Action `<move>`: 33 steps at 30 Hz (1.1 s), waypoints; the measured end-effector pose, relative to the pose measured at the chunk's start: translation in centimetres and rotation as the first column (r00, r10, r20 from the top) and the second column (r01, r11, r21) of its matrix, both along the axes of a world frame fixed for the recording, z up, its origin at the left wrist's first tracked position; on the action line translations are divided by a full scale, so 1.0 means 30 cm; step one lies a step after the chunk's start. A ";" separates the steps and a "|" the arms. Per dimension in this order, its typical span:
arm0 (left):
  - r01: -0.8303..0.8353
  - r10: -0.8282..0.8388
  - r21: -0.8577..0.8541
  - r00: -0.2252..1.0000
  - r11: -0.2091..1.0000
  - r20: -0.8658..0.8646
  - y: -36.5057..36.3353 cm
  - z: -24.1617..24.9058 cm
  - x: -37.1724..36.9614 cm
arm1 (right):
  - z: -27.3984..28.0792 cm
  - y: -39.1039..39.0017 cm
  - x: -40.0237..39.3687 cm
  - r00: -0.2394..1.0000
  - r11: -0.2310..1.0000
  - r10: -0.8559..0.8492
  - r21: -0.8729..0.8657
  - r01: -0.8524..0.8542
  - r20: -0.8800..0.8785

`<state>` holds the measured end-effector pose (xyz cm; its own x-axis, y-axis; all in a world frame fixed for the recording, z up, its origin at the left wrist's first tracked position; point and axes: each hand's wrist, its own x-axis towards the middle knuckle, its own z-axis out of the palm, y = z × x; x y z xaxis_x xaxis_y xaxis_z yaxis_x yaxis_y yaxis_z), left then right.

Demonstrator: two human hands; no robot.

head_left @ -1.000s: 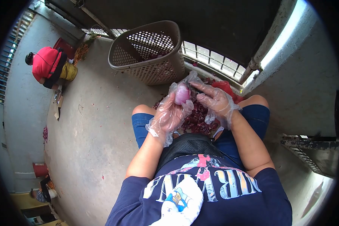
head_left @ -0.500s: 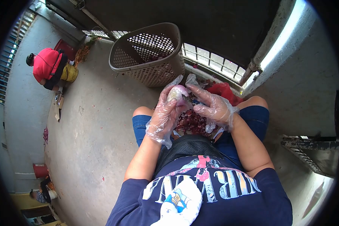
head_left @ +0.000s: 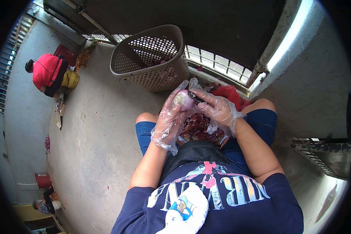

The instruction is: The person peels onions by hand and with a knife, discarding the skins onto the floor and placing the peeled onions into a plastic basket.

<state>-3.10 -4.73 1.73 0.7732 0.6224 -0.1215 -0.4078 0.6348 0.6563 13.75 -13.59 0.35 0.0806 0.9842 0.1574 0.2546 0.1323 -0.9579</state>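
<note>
Both my hands wear loose clear plastic gloves. My left hand (head_left: 169,121) is closed around an onion (head_left: 185,100), pale purple and white, held up between my knees. From the other side my right hand (head_left: 219,111) reaches to the onion, its fingers bent and thumb drawn in. A small dark shape shows by its fingertips against the onion; I cannot tell what it is. Below the hands lies a heap of dark red onion skins (head_left: 199,126), partly covered by the right glove.
A brown perforated plastic basket (head_left: 156,74) with some red onion pieces inside stands just ahead. A red bag (head_left: 232,95) lies beyond my right hand. At far left a person in a red top (head_left: 48,74) bends over; another person (head_left: 46,202) sits lower left near a red bucket (head_left: 43,180).
The onion has turned in my left hand and shows more of its purple side. My right fingertips have moved left, closer against it.
</note>
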 end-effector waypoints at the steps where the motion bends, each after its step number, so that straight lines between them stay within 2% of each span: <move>1: 0.016 -0.016 -0.028 1.000 0.999 0.007 -0.001 0.002 0.000 | -0.005 0.002 0.001 1.000 0.999 -0.015 -0.029 0.014 -0.025; 2: 0.015 -0.015 -0.028 1.000 0.999 0.008 0.003 -0.002 -0.004 | -0.005 0.000 0.002 1.000 0.999 -0.013 -0.029 0.013 -0.025; 4: 0.038 -0.035 -0.062 0.998 0.997 0.051 0.011 -0.017 -0.012 | 0.036 -0.010 0.001 0.921 0.957 -0.124 -0.289 0.013 -0.369; 5: 0.036 -0.032 -0.062 0.998 0.997 0.053 0.012 -0.021 -0.014 | 0.066 -0.012 0.002 0.908 0.927 -0.228 -0.365 0.092 -0.351; 6: -0.001 0.004 -0.080 0.999 0.997 0.035 0.013 -0.023 -0.015 | 0.060 -0.013 0.005 0.909 0.927 -0.227 -0.364 0.092 -0.348; 8: -0.037 0.039 -0.098 0.999 0.995 0.017 0.011 -0.028 -0.017 | 0.042 -0.020 0.011 0.938 0.977 -0.117 -0.208 0.049 -0.327; 9: -0.058 0.059 -0.099 0.998 0.993 0.008 0.008 -0.032 -0.018 | 0.065 -0.027 -0.007 0.923 0.982 -0.044 -0.184 -0.029 -0.383; 10: -0.080 0.080 -0.099 0.997 0.992 -0.001 0.006 -0.035 -0.019 | 0.037 -0.023 -0.010 0.931 0.990 0.043 -0.107 -0.087 -0.362; 12: -0.061 0.063 -0.129 0.998 0.990 0.016 0.007 -0.042 -0.026 | 0.012 -0.011 -0.033 0.959 0.993 0.104 -0.032 -0.116 -0.263; 16: -0.029 0.038 -0.180 0.998 0.983 0.048 0.009 -0.055 -0.024 | -0.031 0.006 -0.037 0.934 0.990 0.104 -0.050 -0.129 -0.343; 18: -0.027 0.036 -0.185 0.998 0.982 0.045 0.014 -0.065 -0.020 | -0.037 0.010 -0.035 0.963 0.995 0.094 -0.005 -0.098 -0.254; 19: -0.024 0.032 -0.194 0.999 0.981 0.038 0.014 -0.074 -0.020 | -0.033 0.005 -0.030 0.962 0.995 0.090 -0.009 -0.096 -0.258; 21: -0.024 0.029 -0.184 0.999 0.983 0.027 0.018 -0.084 -0.021 | -0.010 0.005 -0.014 0.991 0.995 0.076 -0.055 -0.082 -0.108; 22: -0.025 0.029 -0.172 0.999 0.985 0.019 0.019 -0.086 -0.021 | -0.015 0.007 -0.007 0.991 0.995 0.075 -0.056 -0.081 -0.109; 24: -0.009 0.013 -0.168 1.000 0.986 0.025 0.016 -0.078 -0.019 | -0.026 0.009 0.004 0.997 1.000 -0.007 -0.008 0.006 -0.081; 25: 0.007 -0.002 -0.164 1.000 0.986 0.031 0.014 -0.069 -0.017 | -0.014 0.004 0.010 0.990 0.995 -0.056 -0.090 0.045 -0.126; 26: 0.006 -0.001 -0.164 0.999 0.986 0.032 0.014 -0.061 -0.016 | -0.012 0.005 0.014 0.991 0.995 -0.055 -0.090 0.044 -0.126; 28: 0.029 -0.019 -0.158 0.998 0.987 0.063 0.013 -0.043 -0.016 | -0.008 0.006 0.020 0.962 0.962 -0.223 -0.196 0.191 -0.156; 30: 0.004 0.005 -0.145 0.998 0.989 0.066 0.004 -0.019 -0.009 | 0.010 -0.003 0.018 0.965 0.971 -0.196 -0.173 0.167 -0.171; 32: -0.018 0.027 -0.135 0.997 0.991 0.067 -0.001 -0.018 -0.008 | 0.033 -0.019 -0.003 0.996 0.999 -0.019 -0.045 0.015 -0.090; 33: -0.035 0.042 -0.133 0.998 0.990 0.050 -0.002 -0.024 -0.013 | 0.031 -0.022 -0.024 0.993 1.000 -0.004 -0.010 0.003 -0.117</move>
